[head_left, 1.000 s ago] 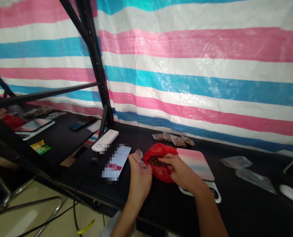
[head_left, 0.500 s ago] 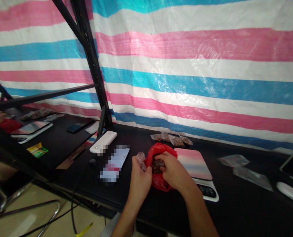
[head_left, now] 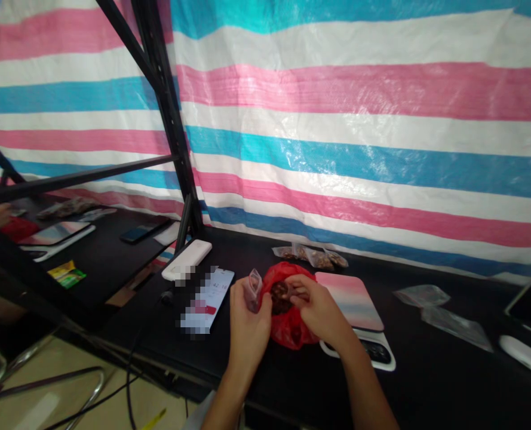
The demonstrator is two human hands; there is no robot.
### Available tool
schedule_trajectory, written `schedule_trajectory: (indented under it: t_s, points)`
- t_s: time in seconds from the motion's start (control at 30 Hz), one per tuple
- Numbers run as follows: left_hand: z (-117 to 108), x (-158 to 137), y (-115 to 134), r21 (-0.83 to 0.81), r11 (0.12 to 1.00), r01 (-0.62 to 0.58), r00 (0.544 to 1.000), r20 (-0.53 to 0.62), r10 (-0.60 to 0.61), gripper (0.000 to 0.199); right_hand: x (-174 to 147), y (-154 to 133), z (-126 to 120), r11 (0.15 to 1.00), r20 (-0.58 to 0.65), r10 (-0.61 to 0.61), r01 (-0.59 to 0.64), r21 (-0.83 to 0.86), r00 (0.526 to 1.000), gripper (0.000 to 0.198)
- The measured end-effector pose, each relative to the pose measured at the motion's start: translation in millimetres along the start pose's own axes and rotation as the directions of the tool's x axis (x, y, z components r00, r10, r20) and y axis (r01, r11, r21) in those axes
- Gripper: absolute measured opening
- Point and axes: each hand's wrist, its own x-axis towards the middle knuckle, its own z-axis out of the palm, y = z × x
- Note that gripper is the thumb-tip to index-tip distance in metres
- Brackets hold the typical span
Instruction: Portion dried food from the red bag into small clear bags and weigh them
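Note:
My left hand (head_left: 249, 319) is closed on a small clear zip bag (head_left: 253, 286), held upright with its mouth spread a little. That hand is at the left rim of a crumpled red plastic bag (head_left: 292, 337). Inside the open red bag lie dark brown pieces (head_left: 281, 298), too blurred to name. My right hand (head_left: 316, 307) reaches over the red bag's right rim, fingertips pinched together just above the pieces. What those fingers hold, if anything, is hard to make out. Behind and beneath my right forearm is a white scale (head_left: 355, 304) with a pink-and-blue plate.
Several filled clear bags (head_left: 321, 258) lie at the back. Flat clear bags (head_left: 457, 327) are to the right, near a white rounded object (head_left: 525, 356). A phone (head_left: 215, 295) and white power bank (head_left: 187, 260) lie left. A black metal post (head_left: 171, 125) divides this table from another person's.
My right fingers have drawn up and back from deep among the brown pieces. The small clear bag in my left hand now stands more upright, its mouth wider.

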Motion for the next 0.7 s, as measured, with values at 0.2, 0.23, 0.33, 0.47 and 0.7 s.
schedule_trajectory:
  t_s: [0.2, 0.23, 0.33, 0.47, 0.7]
  points:
    - [-5, -2, -4, 0.417, 0.885, -0.208, 0.977, 0.053, 0.204, 0.019, -3, -11, -9, 0.982, 0.045, -0.093, 0.084, 0.172, 0.995, 0.027]
    - [-5, -3, -4, 0.445, 0.869, -0.218, 0.975, 0.069, 0.210, 0.020, -4, -15, -9, 0.980, 0.064, -0.101, 0.089, 0.178, 0.993, 0.028]
    - [-3, -5, 0, 0.497, 0.827, -0.262, 0.965, 0.115, 0.237, 0.023, -7, -27, -4, 0.987, 0.109, -0.118, 0.104, 0.125, 0.987, 0.032]
    - [-2, -7, 4, 0.530, 0.804, -0.271, 0.962, 0.163, 0.217, 0.025, -9, -35, 6, 0.973, 0.085, -0.226, 0.230, -0.032, 0.970, 0.039]
    - [-3, -6, 0, 0.506, 0.820, -0.268, 0.962, 0.181, 0.203, 0.017, -9, -37, 12, 0.920, 0.120, -0.373, 0.383, -0.081, 0.920, 0.045]
